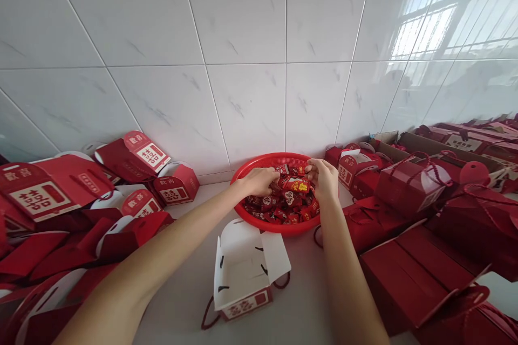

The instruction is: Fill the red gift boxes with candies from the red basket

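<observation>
**Hands in a red basket [275,159] of sweets [283,202]**

The left hand [259,181] reaches in from the near left, back upward, its fingers curled down over the pile. Its fingertips are buried, so I cannot tell whether they pinch anything. The right hand [322,179] comes in from the near right at the far edge of the pile, with fingers bunched and thumb turned toward the left hand. The gap between them is narrow, and whatever the right fingertips may be gripping is hidden too.

The wrapped sweets lie heaped in the round plastic basket, mostly red with some gold and white print. The basket sits on a pale counter [182,294], close to a white-tiled wall [243,38].

Near the basket, an open box [243,264] shows its white inside, with dark cord handles [208,315] trailing from it. To the left, red gift boxes [40,191] and a closed box [176,183] lie heaped against the wall. To the right, more red boxes [413,183] crowd the counter, with a cardboard carton [445,145] behind them.

The hands hide part of the pile, so its depth is hard to judge. The boxes at the left, right and near edges run out of frame, so their number cannot be told.
</observation>
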The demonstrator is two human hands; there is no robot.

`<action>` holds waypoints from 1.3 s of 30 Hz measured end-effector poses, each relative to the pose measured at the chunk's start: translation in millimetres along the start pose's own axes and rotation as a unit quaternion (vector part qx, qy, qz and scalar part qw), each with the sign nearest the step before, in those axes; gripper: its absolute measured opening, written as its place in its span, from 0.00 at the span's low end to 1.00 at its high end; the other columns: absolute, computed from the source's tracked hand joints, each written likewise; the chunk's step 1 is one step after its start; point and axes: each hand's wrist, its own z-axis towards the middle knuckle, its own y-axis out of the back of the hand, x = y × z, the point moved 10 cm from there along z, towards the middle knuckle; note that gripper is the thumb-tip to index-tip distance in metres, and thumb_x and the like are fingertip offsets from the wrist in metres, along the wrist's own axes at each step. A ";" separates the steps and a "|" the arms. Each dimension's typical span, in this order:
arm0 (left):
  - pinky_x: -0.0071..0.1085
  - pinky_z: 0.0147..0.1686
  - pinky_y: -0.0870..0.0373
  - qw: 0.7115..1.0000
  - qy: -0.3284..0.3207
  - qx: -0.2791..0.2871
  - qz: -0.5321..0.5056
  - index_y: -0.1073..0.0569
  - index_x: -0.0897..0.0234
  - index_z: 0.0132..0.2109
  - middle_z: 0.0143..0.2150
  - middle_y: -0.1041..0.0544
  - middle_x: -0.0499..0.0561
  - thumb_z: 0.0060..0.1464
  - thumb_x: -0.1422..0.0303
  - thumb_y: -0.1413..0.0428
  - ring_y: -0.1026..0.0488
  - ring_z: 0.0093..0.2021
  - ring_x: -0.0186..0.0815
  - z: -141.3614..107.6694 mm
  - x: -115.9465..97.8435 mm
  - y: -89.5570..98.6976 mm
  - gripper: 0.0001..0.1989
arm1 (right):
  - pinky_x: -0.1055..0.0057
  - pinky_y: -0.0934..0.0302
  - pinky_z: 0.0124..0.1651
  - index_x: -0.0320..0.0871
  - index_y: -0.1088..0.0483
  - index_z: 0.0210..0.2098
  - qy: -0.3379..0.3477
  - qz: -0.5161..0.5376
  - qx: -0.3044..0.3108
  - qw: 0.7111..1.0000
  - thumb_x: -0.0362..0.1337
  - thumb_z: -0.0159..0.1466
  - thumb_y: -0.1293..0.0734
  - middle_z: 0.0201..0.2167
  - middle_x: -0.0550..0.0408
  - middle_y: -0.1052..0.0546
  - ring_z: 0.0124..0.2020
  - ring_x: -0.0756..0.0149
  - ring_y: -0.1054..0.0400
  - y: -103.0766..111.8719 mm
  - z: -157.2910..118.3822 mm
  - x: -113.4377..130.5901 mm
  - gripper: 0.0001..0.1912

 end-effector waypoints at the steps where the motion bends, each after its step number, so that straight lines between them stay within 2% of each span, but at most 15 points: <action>1: 0.33 0.36 0.32 1.000 -0.007 -0.016 -0.004 0.24 0.61 0.42 0.46 0.23 0.53 0.48 0.76 0.44 0.24 0.44 0.44 0.3 -1.2 5.0 0.13 | 0.76 0.47 0.20 0.42 0.31 0.18 0.000 0.000 0.000 1.000 0.34 0.46 0.32 0.15 0.60 0.30 0.15 0.76 0.43 -0.2 -0.3 0.4 0.04; 3: 0.32 0.35 0.33 0.998 -0.040 -0.028 -0.026 0.23 0.61 0.40 0.46 0.22 0.52 0.47 0.78 0.46 0.24 0.43 0.41 0.3 -10.8 9.8 0.13 | 0.77 0.48 0.20 0.42 0.31 0.18 -0.002 0.003 -0.002 1.000 0.34 0.46 0.32 0.15 0.60 0.30 0.15 0.77 0.43 -0.2 -0.8 0.8 0.04; 6: 0.30 0.38 0.33 0.990 -0.118 0.011 -0.077 0.20 0.58 0.39 0.44 0.20 0.48 0.47 0.79 0.47 0.24 0.43 0.39 -1.3 -40.5 0.6 0.16 | 0.77 0.47 0.20 0.41 0.31 0.18 -0.007 0.007 -0.005 1.000 0.34 0.46 0.32 0.14 0.61 0.30 0.15 0.77 0.43 -0.2 -1.5 0.7 0.04; 9: 0.32 0.40 0.32 0.979 -0.178 0.056 -0.079 0.21 0.56 0.49 0.46 0.19 0.49 0.49 0.73 0.44 0.25 0.48 0.43 -1.7 -69.2 -17.3 0.19 | 0.77 0.47 0.20 0.41 0.30 0.18 -0.008 0.007 -0.006 1.000 0.34 0.46 0.32 0.15 0.60 0.30 0.16 0.76 0.43 -0.2 -1.8 0.9 0.04; 11: 0.33 0.40 0.32 0.979 -0.188 0.069 -0.048 0.22 0.58 0.52 0.47 0.19 0.52 0.49 0.67 0.41 0.26 0.49 0.46 2.0 -76.0 -27.3 0.21 | 0.77 0.48 0.19 0.41 0.29 0.18 -0.008 0.007 -0.007 1.000 0.34 0.46 0.31 0.15 0.60 0.30 0.16 0.77 0.44 -0.1 -1.9 0.8 0.04; 13: 0.34 0.40 0.31 0.982 -0.170 0.084 -0.024 0.20 0.59 0.48 0.45 0.19 0.54 0.48 0.65 0.39 0.26 0.47 0.46 8.0 -70.3 -34.3 0.18 | 0.77 0.49 0.19 0.41 0.30 0.18 -0.009 0.007 -0.006 1.000 0.34 0.46 0.31 0.14 0.60 0.30 0.15 0.77 0.44 -0.2 -1.8 0.4 0.04; 16: 0.33 0.39 0.31 0.987 -0.116 0.114 -0.008 0.19 0.58 0.38 0.40 0.20 0.52 0.47 0.67 0.39 0.25 0.43 0.43 14.4 -49.3 -38.9 0.09 | 0.77 0.49 0.19 0.41 0.30 0.17 -0.010 0.009 -0.007 1.000 0.34 0.45 0.32 0.14 0.60 0.30 0.15 0.77 0.44 -0.3 -1.4 -0.5 0.04; 19: 0.32 0.39 0.30 0.989 -0.082 0.126 0.008 0.19 0.57 0.35 0.38 0.20 0.50 0.45 0.71 0.39 0.25 0.43 0.43 13.8 -35.3 -37.2 0.08 | 0.77 0.49 0.20 0.41 0.30 0.17 -0.008 0.009 -0.004 1.000 0.34 0.45 0.31 0.14 0.60 0.30 0.15 0.77 0.44 -1.2 -1.3 -0.7 0.04; 22: 0.33 0.40 0.30 0.988 -0.103 0.109 0.024 0.19 0.58 0.37 0.42 0.20 0.52 0.45 0.73 0.40 0.25 0.46 0.44 10.6 -41.0 -31.0 0.10 | 0.76 0.49 0.20 0.41 0.31 0.17 -0.008 0.006 0.002 1.000 0.34 0.46 0.32 0.14 0.60 0.30 0.15 0.77 0.44 -2.3 -1.6 -0.6 0.04; 26: 0.36 0.42 0.29 0.988 -0.116 0.099 0.030 0.21 0.62 0.47 0.47 0.21 0.58 0.46 0.72 0.40 0.25 0.49 0.48 10.4 -49.7 -28.2 0.18 | 0.76 0.48 0.20 0.42 0.31 0.18 -0.011 -0.002 0.010 1.000 0.34 0.46 0.32 0.15 0.60 0.30 0.16 0.76 0.44 -2.7 -1.5 -0.9 0.04; 29: 0.35 0.41 0.29 0.988 -0.102 0.112 0.013 0.22 0.63 0.47 0.46 0.21 0.58 0.47 0.68 0.39 0.25 0.48 0.49 13.6 -50.1 -33.1 0.17 | 0.75 0.47 0.20 0.42 0.30 0.18 -0.010 -0.007 0.014 1.000 0.35 0.46 0.31 0.15 0.60 0.30 0.16 0.75 0.42 -2.6 0.0 -1.6 0.04; 31: 0.35 0.41 0.29 0.989 -0.100 0.108 -0.008 0.22 0.63 0.45 0.44 0.20 0.56 0.52 0.66 0.42 0.24 0.46 0.47 16.4 -52.4 -35.7 0.13 | 0.75 0.47 0.20 0.42 0.30 0.18 -0.009 -0.010 0.016 1.000 0.35 0.46 0.31 0.15 0.60 0.30 0.16 0.75 0.43 -2.8 1.2 -2.5 0.04; 34: 0.35 0.43 0.29 0.991 -0.094 0.096 -0.014 0.22 0.64 0.46 0.46 0.20 0.58 0.58 0.68 0.47 0.23 0.46 0.45 21.0 -56.4 -39.7 0.12 | 0.75 0.47 0.20 0.42 0.29 0.19 -0.008 -0.012 0.018 1.000 0.36 0.46 0.31 0.15 0.60 0.30 0.15 0.76 0.43 -2.9 1.9 -3.2 0.04; 37: 0.37 0.43 0.29 0.992 -0.084 0.096 0.000 0.23 0.67 0.50 0.49 0.21 0.62 0.56 0.69 0.44 0.23 0.49 0.49 24.2 -58.4 -43.8 0.15 | 0.76 0.47 0.20 0.41 0.30 0.19 -0.008 -0.013 0.016 1.000 0.36 0.47 0.31 0.16 0.60 0.29 0.15 0.76 0.43 -2.7 1.5 -3.2 0.05; 39: 0.38 0.42 0.29 0.991 -0.080 0.104 -0.004 0.24 0.68 0.51 0.49 0.20 0.63 0.54 0.66 0.41 0.23 0.48 0.51 25.3 -58.3 -45.9 0.18 | 0.76 0.48 0.20 0.41 0.30 0.19 -0.010 -0.012 0.013 1.000 0.35 0.47 0.31 0.16 0.60 0.29 0.15 0.76 0.43 -2.4 1.2 -3.6 0.05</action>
